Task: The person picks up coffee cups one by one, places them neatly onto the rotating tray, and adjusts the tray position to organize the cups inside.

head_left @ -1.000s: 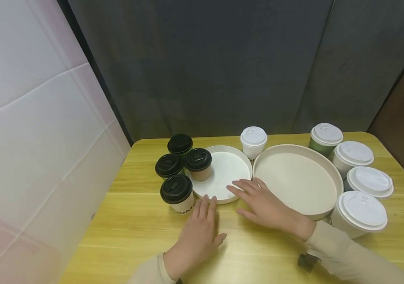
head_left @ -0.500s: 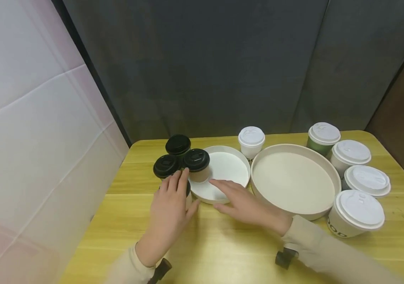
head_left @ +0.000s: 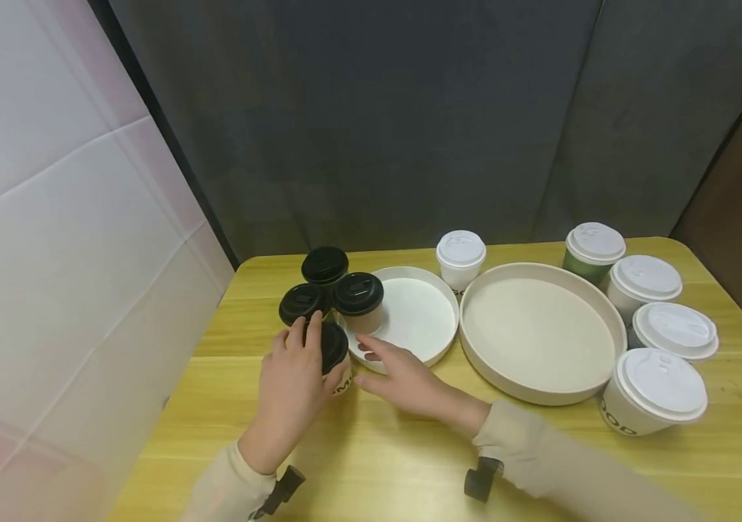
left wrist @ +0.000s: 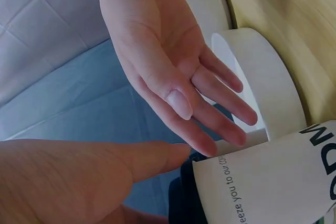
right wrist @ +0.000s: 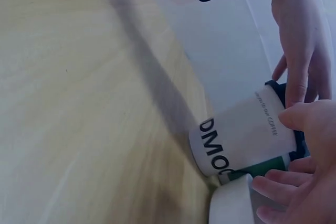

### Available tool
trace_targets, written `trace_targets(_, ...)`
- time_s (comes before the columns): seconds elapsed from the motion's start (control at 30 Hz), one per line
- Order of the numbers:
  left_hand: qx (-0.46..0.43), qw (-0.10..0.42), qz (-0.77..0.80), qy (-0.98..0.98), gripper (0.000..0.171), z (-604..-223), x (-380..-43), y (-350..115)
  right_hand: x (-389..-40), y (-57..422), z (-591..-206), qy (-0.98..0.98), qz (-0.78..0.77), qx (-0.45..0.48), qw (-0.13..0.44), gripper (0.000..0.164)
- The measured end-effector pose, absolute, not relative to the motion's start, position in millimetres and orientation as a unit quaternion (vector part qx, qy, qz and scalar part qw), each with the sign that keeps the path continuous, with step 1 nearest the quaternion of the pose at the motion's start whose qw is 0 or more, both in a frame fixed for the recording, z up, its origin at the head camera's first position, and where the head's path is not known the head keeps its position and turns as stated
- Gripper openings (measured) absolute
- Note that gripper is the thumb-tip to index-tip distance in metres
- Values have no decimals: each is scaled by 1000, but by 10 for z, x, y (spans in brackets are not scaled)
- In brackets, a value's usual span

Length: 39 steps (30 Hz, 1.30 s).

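Observation:
A white paper coffee cup with a black lid [head_left: 336,346] stands nearest me in the left group. My left hand [head_left: 292,384] is over it, fingers along the lid's far left side and thumb at its near right. In the left wrist view the thumb tip meets the lid edge of the cup [left wrist: 262,182]. My right hand [head_left: 403,377] hovers beside that cup, over the near rim of the small white round tray [head_left: 426,312], its fingers loosely spread and holding nothing. A brown cup with a black lid [head_left: 359,301] stands on that tray's left part.
Two more black-lidded cups, one at the back [head_left: 325,265] and one at the left [head_left: 301,303], stand left of the tray. A larger beige round tray [head_left: 540,326] is to the right. A small white-lidded cup [head_left: 460,254] stands behind; several white-lidded cups [head_left: 661,384] line the right side.
My left hand has moved left and up from the table onto the nearest black-lidded cup. My right hand has moved left across the small tray's front towards the same cup.

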<state>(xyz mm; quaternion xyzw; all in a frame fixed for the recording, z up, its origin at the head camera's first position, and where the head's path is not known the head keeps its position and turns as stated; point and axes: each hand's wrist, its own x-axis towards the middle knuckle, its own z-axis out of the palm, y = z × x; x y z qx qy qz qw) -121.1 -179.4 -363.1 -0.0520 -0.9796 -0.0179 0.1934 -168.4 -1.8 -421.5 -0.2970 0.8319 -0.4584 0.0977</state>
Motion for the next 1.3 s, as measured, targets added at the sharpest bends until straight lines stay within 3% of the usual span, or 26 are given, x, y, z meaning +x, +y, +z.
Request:
trace_targets(0.3,-47,187,-15,-981,83,-3670,-1220,-1841,-1652,-98,-4261,834,-460,-296,71,65)
trace_targets(0.67,-42,172,-18,-984,82,-3677,-1211,-1860,-1611,-176,-4281,828,-466,-300,87,61)
trace_targets(1.3,-51,199,-20,-978,86,-3642,-1207,-1867,-1557,-171,-4279,816,-492,-295,73,62)
